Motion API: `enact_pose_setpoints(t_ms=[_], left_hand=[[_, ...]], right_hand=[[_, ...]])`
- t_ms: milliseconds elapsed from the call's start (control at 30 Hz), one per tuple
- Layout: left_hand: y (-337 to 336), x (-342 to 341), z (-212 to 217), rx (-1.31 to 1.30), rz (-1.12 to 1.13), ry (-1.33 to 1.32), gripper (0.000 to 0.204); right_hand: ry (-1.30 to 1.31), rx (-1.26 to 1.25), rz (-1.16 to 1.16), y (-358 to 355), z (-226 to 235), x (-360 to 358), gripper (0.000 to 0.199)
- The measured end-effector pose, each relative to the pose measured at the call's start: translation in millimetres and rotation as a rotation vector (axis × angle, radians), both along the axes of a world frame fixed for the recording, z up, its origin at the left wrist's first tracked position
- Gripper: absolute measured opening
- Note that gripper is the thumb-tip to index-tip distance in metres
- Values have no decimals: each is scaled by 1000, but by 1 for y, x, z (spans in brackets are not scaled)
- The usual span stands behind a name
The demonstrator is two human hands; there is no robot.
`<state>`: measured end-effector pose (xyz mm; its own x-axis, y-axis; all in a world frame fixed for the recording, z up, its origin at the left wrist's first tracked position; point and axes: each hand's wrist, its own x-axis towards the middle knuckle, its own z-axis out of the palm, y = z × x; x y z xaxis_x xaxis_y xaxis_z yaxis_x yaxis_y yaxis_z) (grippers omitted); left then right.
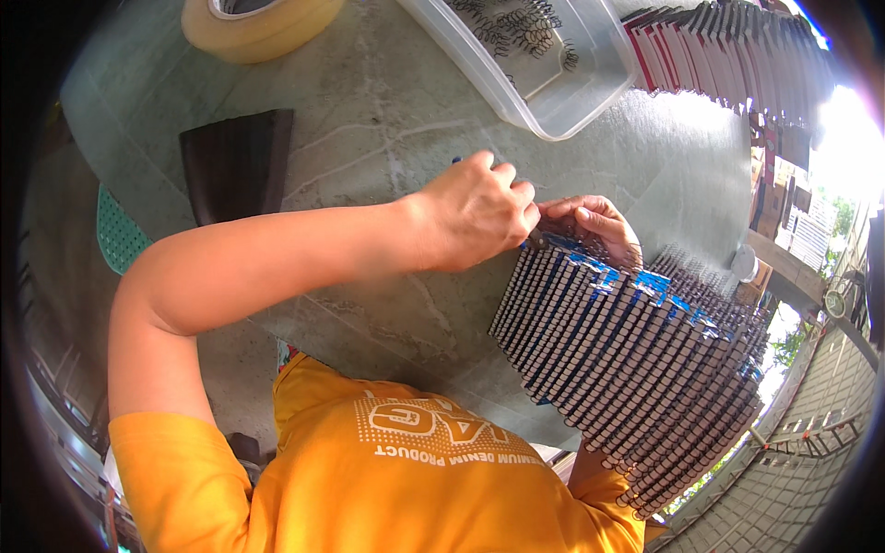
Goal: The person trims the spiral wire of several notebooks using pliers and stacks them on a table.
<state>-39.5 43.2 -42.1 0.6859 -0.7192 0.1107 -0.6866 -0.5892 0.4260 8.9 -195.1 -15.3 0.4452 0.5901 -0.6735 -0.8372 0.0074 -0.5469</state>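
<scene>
My left hand (484, 214) is closed in a fist around a blue-handled tool (456, 161); most of it is hidden, and only small blue bits show beside the fingers. Its knuckles meet the fingertips of my right hand (601, 224), which curls over the far left corner of a row of spiral-bound notebooks (636, 341). The fingers there grip the end notebook near its dark wire coil. Dark coils run in lines down the row, and blue and white covers show along the top edge. My right forearm is mostly hidden behind the notebooks.
A clear plastic box (516, 92) with loose wire coils (535, 32) stands at the far side of the grey marbled table (369, 101). Far right is another notebook stack (728, 55). A tape roll (263, 32) and a dark slab-like piece (238, 166) lie left.
</scene>
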Motion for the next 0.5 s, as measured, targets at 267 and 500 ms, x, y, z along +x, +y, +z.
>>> enact_pose_setpoints(t_ms=[267, 500], left_hand=[[4, 2, 0, -105, 81, -304, 28], [1, -3, -1, -41, 6, 17, 22]], right_hand=[[21, 61, 39, -4, -5, 3, 30], [-31, 89, 38, 1, -5, 0, 32]])
